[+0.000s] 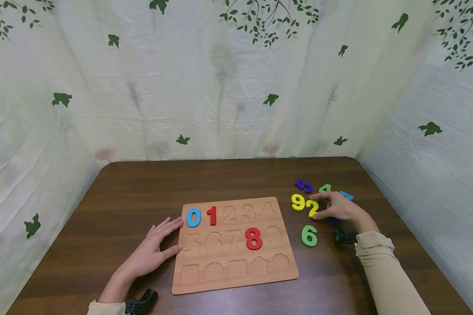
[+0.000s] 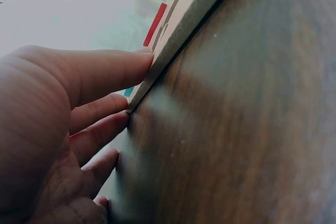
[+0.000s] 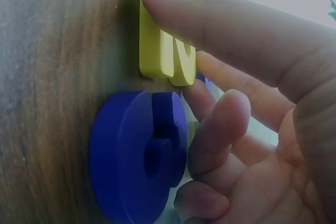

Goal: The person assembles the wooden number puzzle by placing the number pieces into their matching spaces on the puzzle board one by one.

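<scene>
Head view: right hand (image 1: pixel 340 209) pinches a yellow numeral-2 piece (image 1: pixel 312 208) between thumb and index finger, off the board and toward the tabletop's right edge; the hold across top and foot probably leaves its face uncovered. Yellow numeral-9 piece (image 1: pixel 298 202) lies just beside it. Left hand (image 1: pixel 155 247), fingers extended and grasping nothing, touches the left edge of a flat, light-brown wooden number board (image 1: pixel 236 280), presumably to steady it; blue 0 (image 1: pixel 193 217), red 1 (image 1: pixel 211 215) and red 8 (image 1: pixel 254 239) sit on it. Surface: dark-brown, wood-grain tabletop (image 1: pixel 142 183); leaf-printed white cloth (image 1: pixel 161 87) hangs beyond its far edge and along both sides. Left wrist view: thumb meets the board's rim. Right wrist view: thumb lies on the yellow piece; a thick, dark-blue curved numeral (image 3: pixel 123 153) stands outside the pinch.
</scene>
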`<move>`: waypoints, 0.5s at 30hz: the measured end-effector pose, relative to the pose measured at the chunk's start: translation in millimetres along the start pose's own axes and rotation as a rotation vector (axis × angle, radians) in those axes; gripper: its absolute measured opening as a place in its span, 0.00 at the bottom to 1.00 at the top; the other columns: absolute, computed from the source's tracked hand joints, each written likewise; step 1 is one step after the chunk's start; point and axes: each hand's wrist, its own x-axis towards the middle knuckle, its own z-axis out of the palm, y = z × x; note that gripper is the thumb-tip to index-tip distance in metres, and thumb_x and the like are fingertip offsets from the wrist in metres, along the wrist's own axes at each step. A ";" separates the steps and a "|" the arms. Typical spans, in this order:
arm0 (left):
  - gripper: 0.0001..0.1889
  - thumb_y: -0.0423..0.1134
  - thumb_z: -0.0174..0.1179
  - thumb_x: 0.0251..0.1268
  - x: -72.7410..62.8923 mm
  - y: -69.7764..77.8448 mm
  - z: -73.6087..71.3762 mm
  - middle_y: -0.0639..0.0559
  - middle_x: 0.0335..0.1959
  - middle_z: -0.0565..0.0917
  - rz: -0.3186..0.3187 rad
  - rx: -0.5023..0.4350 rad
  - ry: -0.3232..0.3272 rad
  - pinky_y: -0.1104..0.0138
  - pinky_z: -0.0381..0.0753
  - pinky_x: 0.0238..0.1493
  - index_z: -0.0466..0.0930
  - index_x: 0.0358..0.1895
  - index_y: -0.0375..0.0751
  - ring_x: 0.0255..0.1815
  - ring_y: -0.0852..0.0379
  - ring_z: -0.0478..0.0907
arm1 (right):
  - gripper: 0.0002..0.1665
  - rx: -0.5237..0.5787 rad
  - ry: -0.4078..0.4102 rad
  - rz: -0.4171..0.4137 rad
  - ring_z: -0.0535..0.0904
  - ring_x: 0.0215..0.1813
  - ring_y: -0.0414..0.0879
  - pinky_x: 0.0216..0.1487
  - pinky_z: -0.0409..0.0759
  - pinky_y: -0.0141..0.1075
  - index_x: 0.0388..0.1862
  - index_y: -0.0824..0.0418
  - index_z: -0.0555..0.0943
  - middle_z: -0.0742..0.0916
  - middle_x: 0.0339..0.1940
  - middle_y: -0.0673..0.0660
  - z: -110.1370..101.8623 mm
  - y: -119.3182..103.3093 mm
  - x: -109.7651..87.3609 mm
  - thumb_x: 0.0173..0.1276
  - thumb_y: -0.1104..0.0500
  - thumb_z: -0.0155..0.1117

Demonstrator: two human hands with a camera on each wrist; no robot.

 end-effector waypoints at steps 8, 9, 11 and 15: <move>0.35 0.46 0.71 0.72 0.0 1.7 -0.4 0.35 0.81 0.71 0.002 -0.004 -0.002 0.22 0.39 0.80 0.73 0.78 0.40 0.87 0.26 0.51 | 0.43 0.005 -0.005 -0.010 0.64 0.23 0.41 0.27 0.67 0.32 0.73 0.70 0.78 0.84 0.65 0.72 2.1 1.5 0.4 0.62 0.56 0.84; 0.35 0.46 0.71 0.72 0.0 1.9 -0.5 0.35 0.81 0.71 0.000 -0.004 -0.004 0.22 0.39 0.80 0.73 0.78 0.40 0.87 0.26 0.51 | 0.43 0.004 -0.002 -0.007 0.64 0.23 0.41 0.27 0.67 0.32 0.73 0.70 0.78 0.84 0.66 0.72 2.4 1.3 0.3 0.62 0.56 0.85; 0.35 0.47 0.71 0.72 0.2 2.1 -0.8 0.35 0.82 0.70 -0.004 -0.003 -0.007 0.22 0.39 0.80 0.73 0.78 0.40 0.87 0.26 0.51 | 0.43 -0.005 0.000 -0.013 0.65 0.25 0.42 0.28 0.67 0.32 0.73 0.70 0.78 0.84 0.66 0.73 2.6 1.1 0.1 0.62 0.56 0.84; 0.35 0.47 0.71 0.72 0.2 2.3 -1.5 0.35 0.82 0.70 -0.006 -0.006 -0.007 0.22 0.38 0.80 0.73 0.78 0.40 0.87 0.26 0.50 | 0.43 -0.011 0.011 -0.002 0.64 0.25 0.42 0.28 0.66 0.32 0.73 0.68 0.79 0.84 0.66 0.72 3.1 0.7 -0.1 0.61 0.56 0.85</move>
